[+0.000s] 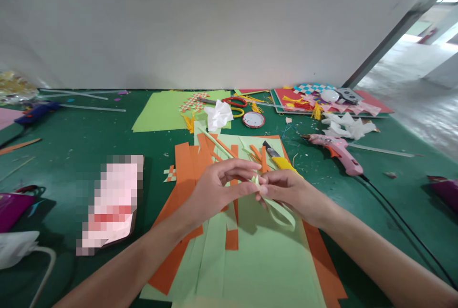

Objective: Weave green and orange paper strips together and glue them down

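Between both hands is a narrow pale green paper strip [284, 216], with one end bent at the fingertips and the rest curling down in a loop. My left hand [227, 181] pinches the bent end between thumb and fingers. From the other side, my right hand [286, 186] grips the same strip, its fingertips touching the left ones. Under the hands lie pale green paper sheets [268, 260] and orange paper strips [186, 165]. A yellow utility knife [282, 160] rests just beyond my right hand, partly hidden by it.
A pink glue gun [338, 150] with a black cord lies at right. Farther back are red-handled scissors [234, 102], crumpled white tissue [219, 115] and a round tin [254, 119]. At left are a phone [116, 198], a blue glue gun [37, 112] and a white charger [17, 248].
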`<action>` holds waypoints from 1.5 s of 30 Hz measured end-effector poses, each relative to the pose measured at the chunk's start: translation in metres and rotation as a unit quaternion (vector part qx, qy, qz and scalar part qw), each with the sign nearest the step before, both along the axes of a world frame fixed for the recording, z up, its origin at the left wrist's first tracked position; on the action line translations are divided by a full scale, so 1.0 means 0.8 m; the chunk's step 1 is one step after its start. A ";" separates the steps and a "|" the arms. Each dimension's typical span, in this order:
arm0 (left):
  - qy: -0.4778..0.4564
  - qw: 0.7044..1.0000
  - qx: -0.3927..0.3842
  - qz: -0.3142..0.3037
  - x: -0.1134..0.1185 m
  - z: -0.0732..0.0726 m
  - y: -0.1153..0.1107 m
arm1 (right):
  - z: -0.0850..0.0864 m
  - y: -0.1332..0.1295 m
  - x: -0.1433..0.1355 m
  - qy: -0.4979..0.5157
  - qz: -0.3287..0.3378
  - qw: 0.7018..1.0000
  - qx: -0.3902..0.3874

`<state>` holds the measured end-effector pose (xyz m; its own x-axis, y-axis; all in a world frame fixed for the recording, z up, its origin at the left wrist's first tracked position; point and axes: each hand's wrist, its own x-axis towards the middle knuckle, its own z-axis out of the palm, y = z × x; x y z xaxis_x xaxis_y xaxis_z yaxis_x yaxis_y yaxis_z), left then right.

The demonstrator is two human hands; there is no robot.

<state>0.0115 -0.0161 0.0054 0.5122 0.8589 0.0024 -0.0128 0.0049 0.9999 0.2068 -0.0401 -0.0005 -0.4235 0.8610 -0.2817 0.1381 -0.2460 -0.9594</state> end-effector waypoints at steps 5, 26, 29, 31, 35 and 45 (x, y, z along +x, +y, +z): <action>0.013 1.000 -0.005 0.011 -0.002 -0.003 0.001 | 0.007 -0.002 -0.004 -0.096 -0.104 0.977 0.158; -0.024 0.995 -0.088 -0.030 -0.003 -0.010 0.005 | 0.002 -0.012 -0.003 -0.211 -0.090 0.889 0.397; -0.028 0.995 -0.091 -0.031 -0.003 -0.010 0.005 | 0.001 -0.012 -0.004 -0.206 -0.090 0.888 0.402; -0.028 0.995 -0.094 -0.033 -0.003 -0.010 0.005 | 0.000 -0.012 -0.004 -0.200 -0.088 0.885 0.410; -0.016 0.995 -0.089 -0.032 -0.003 -0.010 0.005 | 0.000 -0.013 -0.004 -0.199 -0.087 0.884 0.415; -0.019 0.995 -0.090 -0.032 -0.002 -0.011 0.005 | 0.002 -0.013 -0.006 -0.208 -0.085 0.889 0.399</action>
